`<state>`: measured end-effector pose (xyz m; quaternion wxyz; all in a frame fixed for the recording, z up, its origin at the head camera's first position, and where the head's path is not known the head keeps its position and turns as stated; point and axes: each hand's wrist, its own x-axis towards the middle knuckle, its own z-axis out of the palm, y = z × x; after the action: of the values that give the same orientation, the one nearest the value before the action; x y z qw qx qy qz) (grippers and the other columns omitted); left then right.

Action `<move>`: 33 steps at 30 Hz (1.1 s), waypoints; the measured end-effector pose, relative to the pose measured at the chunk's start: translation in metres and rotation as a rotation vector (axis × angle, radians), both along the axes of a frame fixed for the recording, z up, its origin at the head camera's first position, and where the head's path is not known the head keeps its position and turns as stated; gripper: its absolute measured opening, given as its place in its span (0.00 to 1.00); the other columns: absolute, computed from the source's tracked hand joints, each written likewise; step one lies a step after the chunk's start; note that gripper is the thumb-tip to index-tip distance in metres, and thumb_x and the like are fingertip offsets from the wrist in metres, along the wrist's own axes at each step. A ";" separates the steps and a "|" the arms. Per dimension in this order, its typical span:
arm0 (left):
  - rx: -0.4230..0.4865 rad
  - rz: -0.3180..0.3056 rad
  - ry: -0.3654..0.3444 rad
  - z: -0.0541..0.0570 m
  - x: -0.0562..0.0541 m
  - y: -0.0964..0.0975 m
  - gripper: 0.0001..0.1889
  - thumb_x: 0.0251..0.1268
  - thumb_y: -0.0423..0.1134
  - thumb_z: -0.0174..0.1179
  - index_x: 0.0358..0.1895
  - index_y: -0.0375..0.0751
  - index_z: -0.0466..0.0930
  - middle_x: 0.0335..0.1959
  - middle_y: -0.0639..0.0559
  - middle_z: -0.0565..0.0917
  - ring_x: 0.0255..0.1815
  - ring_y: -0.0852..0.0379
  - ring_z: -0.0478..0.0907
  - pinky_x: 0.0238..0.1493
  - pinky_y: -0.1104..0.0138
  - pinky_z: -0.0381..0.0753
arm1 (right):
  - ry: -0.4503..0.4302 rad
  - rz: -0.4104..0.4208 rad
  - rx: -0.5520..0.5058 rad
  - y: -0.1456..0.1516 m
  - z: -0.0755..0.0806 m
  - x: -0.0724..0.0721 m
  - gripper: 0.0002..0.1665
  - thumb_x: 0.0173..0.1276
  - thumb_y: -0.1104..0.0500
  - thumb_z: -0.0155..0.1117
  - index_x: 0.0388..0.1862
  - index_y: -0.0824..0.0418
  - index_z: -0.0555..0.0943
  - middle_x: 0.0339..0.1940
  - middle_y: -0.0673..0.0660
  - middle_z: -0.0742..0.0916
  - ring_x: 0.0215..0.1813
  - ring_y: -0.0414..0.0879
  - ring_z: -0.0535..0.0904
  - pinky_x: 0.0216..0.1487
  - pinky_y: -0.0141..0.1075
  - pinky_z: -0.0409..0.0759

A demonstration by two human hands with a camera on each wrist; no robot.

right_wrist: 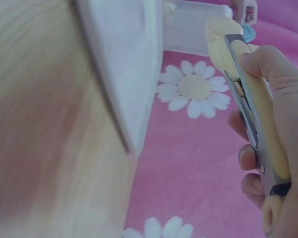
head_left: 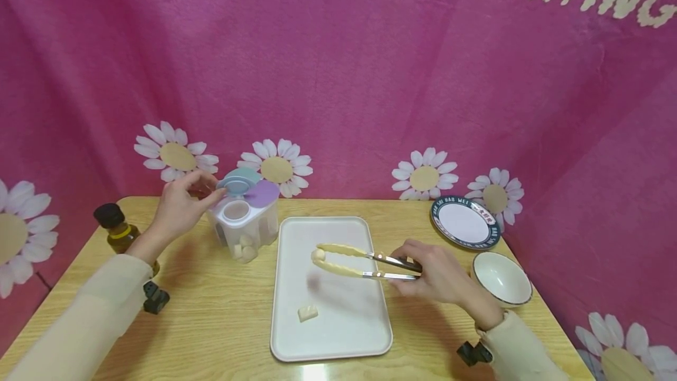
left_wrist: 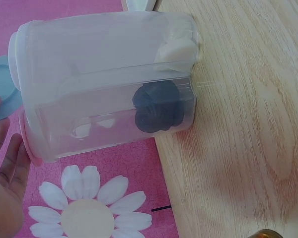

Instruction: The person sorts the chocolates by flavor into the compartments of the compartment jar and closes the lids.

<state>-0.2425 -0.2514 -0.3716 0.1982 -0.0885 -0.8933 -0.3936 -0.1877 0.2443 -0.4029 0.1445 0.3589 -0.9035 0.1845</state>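
My left hand (head_left: 182, 204) pinches the raised blue flip lid (head_left: 235, 186) of a clear, divided storage container (head_left: 267, 219). Its round opening is uncovered. Pale pieces (head_left: 244, 250) lie at the bottom of one compartment, and a dark lump (left_wrist: 159, 106) shows in another in the left wrist view. My right hand (head_left: 436, 272) grips a pair of tongs (head_left: 344, 269) by the handles, over a white tray (head_left: 328, 343). Between the tong tips sits a small, pale, roundish piece (head_left: 318, 254). A pale ridged piece (head_left: 307, 313) lies on the tray.
A dark-capped bottle (head_left: 120, 235) stands at the left, beside my left forearm. On the right are a plate with a dark patterned rim (head_left: 465, 222) and a white bowl (head_left: 501, 278). A pink flowered cloth (head_left: 338, 87) hangs behind the wooden table (head_left: 222, 316).
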 end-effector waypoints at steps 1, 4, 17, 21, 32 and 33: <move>0.000 0.001 -0.002 0.000 0.000 0.000 0.12 0.72 0.41 0.69 0.50 0.37 0.83 0.43 0.39 0.87 0.45 0.46 0.81 0.41 0.87 0.71 | 0.005 0.007 -0.006 -0.003 0.002 -0.002 0.22 0.50 0.48 0.84 0.43 0.50 0.87 0.32 0.41 0.86 0.27 0.27 0.70 0.28 0.23 0.69; 0.002 0.002 -0.004 0.001 0.001 0.000 0.12 0.72 0.41 0.69 0.50 0.37 0.83 0.43 0.39 0.87 0.45 0.46 0.81 0.41 0.87 0.71 | 0.033 0.035 -0.020 -0.011 0.007 -0.007 0.22 0.51 0.48 0.84 0.44 0.50 0.87 0.32 0.42 0.86 0.27 0.28 0.71 0.28 0.23 0.70; 0.000 -0.002 0.001 0.001 0.000 0.001 0.12 0.72 0.41 0.69 0.50 0.37 0.83 0.43 0.39 0.87 0.44 0.47 0.80 0.40 0.86 0.71 | 0.093 0.085 -0.039 -0.056 0.027 -0.033 0.21 0.54 0.45 0.81 0.44 0.51 0.88 0.29 0.44 0.84 0.25 0.30 0.68 0.26 0.25 0.64; -0.003 -0.002 0.002 0.000 0.000 0.000 0.13 0.72 0.41 0.69 0.50 0.37 0.83 0.43 0.39 0.87 0.44 0.47 0.80 0.40 0.86 0.71 | 0.072 0.081 -0.029 -0.072 0.036 -0.040 0.21 0.55 0.44 0.80 0.45 0.52 0.87 0.30 0.45 0.84 0.26 0.32 0.69 0.26 0.26 0.65; -0.006 -0.006 0.001 0.001 0.001 0.000 0.13 0.72 0.41 0.69 0.50 0.37 0.83 0.43 0.39 0.87 0.45 0.47 0.80 0.41 0.87 0.70 | 0.110 0.129 0.003 -0.113 0.056 -0.063 0.22 0.57 0.43 0.79 0.45 0.53 0.88 0.33 0.47 0.88 0.27 0.36 0.75 0.26 0.28 0.69; -0.007 -0.008 0.002 0.001 0.001 0.000 0.13 0.72 0.41 0.69 0.50 0.37 0.83 0.43 0.39 0.87 0.45 0.47 0.80 0.41 0.87 0.71 | 0.110 0.129 0.014 -0.117 0.057 -0.065 0.21 0.57 0.43 0.79 0.45 0.53 0.89 0.33 0.47 0.88 0.27 0.36 0.75 0.26 0.28 0.70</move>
<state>-0.2410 -0.2510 -0.3710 0.1974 -0.0932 -0.8940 -0.3914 -0.2529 0.1276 -0.3463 0.1795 0.4268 -0.8704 0.1671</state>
